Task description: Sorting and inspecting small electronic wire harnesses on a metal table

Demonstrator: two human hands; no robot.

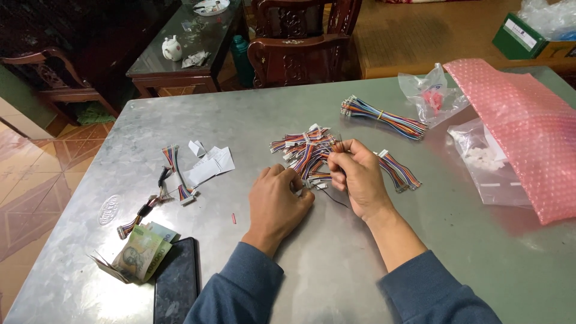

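Ribbon cables [306, 153], short multicoloured ones with white connectors, lay in a loose heap at the middle of the metal table [300, 276], under and just ahead of both hands. The right hand [359, 179] pinched a few cable ends between thumb and fingertips above the heap. The left hand [277, 201] rested palm down with its fingers curled onto the near edge of the heap; whether it gripped anything could not be told.

Two clear plastic bags sat to the right: one small bag [431, 91] held red pieces, and a flat bag [489, 165] held small white parts, partly tucked under a pink bubble-wrap sheet [528, 132]. A green box [517, 36] stood beyond the table.

One tied bundle of cables [384, 117] lay behind the heap, and another bundle [399, 171] lay just right of the right hand. Three or four loose cables [171, 180] were scattered to the left, near white paper scraps [209, 165]. Folded banknotes [141, 255] and one dark phone [176, 282] lay at the near left edge.
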